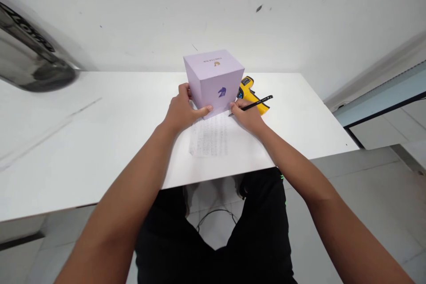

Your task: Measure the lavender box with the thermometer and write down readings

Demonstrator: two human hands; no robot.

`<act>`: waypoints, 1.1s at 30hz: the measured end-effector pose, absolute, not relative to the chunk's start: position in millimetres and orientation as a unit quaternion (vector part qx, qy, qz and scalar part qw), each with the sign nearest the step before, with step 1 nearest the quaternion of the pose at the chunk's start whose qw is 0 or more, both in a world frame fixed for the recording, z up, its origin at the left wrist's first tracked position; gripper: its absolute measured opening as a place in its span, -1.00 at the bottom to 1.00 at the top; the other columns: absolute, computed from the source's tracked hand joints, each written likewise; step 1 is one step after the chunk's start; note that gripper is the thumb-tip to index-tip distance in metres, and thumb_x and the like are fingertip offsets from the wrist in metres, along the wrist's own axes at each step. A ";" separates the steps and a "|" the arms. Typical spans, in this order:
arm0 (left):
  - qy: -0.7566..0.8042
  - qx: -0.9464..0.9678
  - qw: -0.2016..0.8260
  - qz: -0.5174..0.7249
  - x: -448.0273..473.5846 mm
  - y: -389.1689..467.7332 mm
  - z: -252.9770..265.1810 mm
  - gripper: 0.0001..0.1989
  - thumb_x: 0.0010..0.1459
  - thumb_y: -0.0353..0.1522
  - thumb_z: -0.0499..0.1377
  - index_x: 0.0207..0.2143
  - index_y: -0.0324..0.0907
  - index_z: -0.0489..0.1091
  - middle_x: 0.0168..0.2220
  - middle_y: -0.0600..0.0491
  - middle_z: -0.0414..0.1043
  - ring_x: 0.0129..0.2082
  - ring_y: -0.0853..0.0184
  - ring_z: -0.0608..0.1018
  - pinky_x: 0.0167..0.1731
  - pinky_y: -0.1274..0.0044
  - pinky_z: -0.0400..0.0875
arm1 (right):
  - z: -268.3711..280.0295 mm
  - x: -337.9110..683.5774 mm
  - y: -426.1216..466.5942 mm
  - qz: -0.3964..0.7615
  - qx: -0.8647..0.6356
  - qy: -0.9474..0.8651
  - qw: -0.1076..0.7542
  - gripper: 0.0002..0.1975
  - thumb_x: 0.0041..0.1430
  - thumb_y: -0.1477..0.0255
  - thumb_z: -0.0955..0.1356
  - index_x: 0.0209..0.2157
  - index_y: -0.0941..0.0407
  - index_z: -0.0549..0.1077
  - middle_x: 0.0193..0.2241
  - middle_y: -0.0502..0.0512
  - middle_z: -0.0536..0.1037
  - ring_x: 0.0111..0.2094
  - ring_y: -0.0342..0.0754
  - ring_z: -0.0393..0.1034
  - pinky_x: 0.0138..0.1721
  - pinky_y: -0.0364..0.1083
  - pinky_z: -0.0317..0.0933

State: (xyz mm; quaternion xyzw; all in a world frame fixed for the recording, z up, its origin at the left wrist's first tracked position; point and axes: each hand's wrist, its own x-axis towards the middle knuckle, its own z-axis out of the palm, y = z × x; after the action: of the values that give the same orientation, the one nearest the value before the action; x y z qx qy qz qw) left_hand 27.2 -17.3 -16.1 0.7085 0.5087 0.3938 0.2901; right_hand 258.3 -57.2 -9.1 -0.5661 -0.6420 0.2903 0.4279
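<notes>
A pale purple box (216,91) with a dark horse-head mark on its front stands tilted over the white table. My left hand (184,108) is closed on the box's left side, its thumb across the lower front edge. In my right hand (248,117) is a black pencil (255,103), its tip pointing down and left toward the paper. The right fingers also touch the box's lower right corner. Beneath and in front of the box lies a sheet of paper (211,140) covered in faint writing; the box hides its far part.
Behind my right hand lies a yellow and black gun-shaped device (250,93), partly covered by the box. A blurred, clear plastic object with dark lettering (36,57) is at the far left. The white table (126,115) meets a wall at the back.
</notes>
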 end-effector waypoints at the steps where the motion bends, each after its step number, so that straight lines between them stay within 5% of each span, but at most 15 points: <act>1: 0.509 0.710 0.288 0.392 27.3 -17.4 -16.0 -0.19 -0.13 -0.12 0.43 0.12 -0.08 0.16 0.04 -0.07 0.41 0.07 0.06 0.50 0.02 0.24 0.43 | -8.8 258.6 -57.1 0.296 -0.564 -0.646 0.421 -0.60 0.20 0.19 0.33 -0.62 0.06 0.19 -0.64 -0.08 0.26 -0.52 -0.15 0.20 -0.47 -0.13 0.08; 33: 0.534 0.712 0.272 0.367 29.4 -21.1 -9.5 -0.20 -0.12 -0.08 0.41 0.10 -0.06 0.13 0.02 -0.09 0.43 0.02 0.05 0.52 -0.02 0.17 0.46 | -5.4 256.7 -57.4 0.288 -0.569 -0.652 0.409 -0.63 0.18 0.29 0.29 -0.66 0.07 0.18 -0.64 -0.07 0.23 -0.52 -0.14 0.13 -0.45 -0.11 0.04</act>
State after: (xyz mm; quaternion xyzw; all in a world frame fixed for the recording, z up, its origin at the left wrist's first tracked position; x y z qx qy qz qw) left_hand 29.4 -21.1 -9.5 0.7118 0.5336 0.3666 0.2723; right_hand 256.7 -57.4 -5.4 -0.5694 -0.6524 0.2877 0.4092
